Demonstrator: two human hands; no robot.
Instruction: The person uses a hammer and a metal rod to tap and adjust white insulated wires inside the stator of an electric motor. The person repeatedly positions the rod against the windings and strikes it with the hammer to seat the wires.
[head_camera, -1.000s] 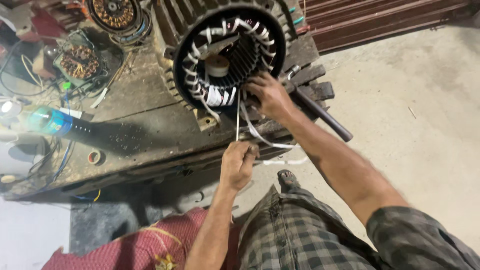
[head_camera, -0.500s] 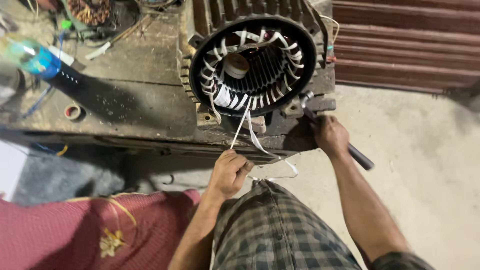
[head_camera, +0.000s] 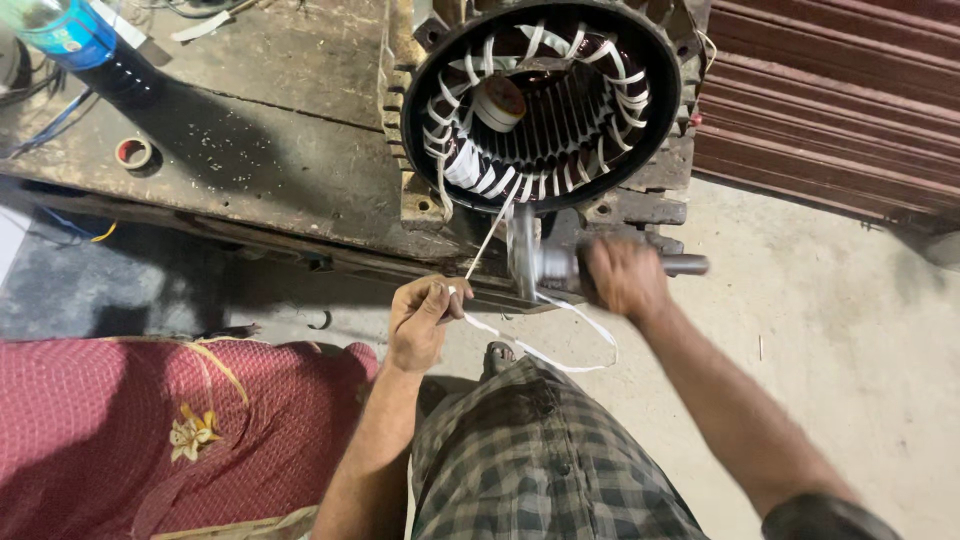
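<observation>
Stator housing (head_camera: 545, 100), one, ringed with white-taped copper windings, upright on a worn wooden surface (head_camera: 260, 150) just ahead of both hands. One white tape strip (head_camera: 487, 238) pulled taut from the windings down to the left hand (head_camera: 425, 318), pinched shut on it; loose tail looping below the right hand (head_camera: 622, 275). Right hand clenched around one metal hammer (head_camera: 540, 262), slightly blurred, head just under the housing. One blue-capped bottle (head_camera: 70, 35) and one small tape roll (head_camera: 133, 153) far left of the left hand. One maroon cushion (head_camera: 150, 430) beside the left forearm.
</observation>
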